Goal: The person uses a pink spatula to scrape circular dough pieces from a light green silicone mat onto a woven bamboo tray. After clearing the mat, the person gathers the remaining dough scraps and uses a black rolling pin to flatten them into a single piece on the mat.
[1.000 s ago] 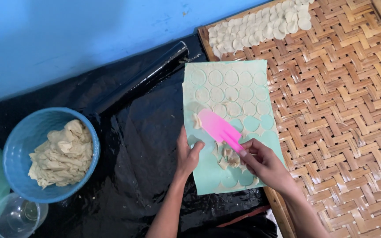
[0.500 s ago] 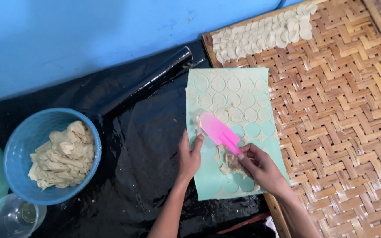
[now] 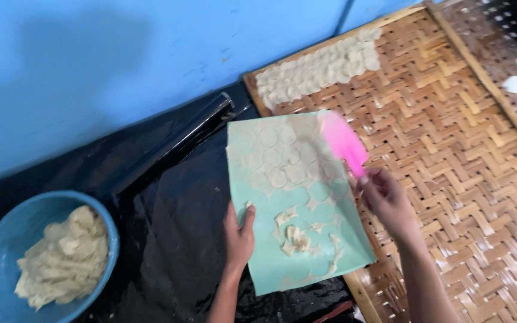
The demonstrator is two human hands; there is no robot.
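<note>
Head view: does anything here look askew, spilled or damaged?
Nothing is spilled or broken. The green mat lies half on the black sheet and half over the woven tray's edge, held by the left hand. Loose dough scraps litter its near end. The pink scraper in the right hand is blurred.

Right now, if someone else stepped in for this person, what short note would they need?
Left hand grips the near edge of the pale green sheet. Right hand holds a pink flat scraper over the sheet's far side.
Done: rows of round dough discs lie on the woven bamboo tray.
Left: discs and trimmings remain on the sheet; the blue bowl holds dough.
</note>
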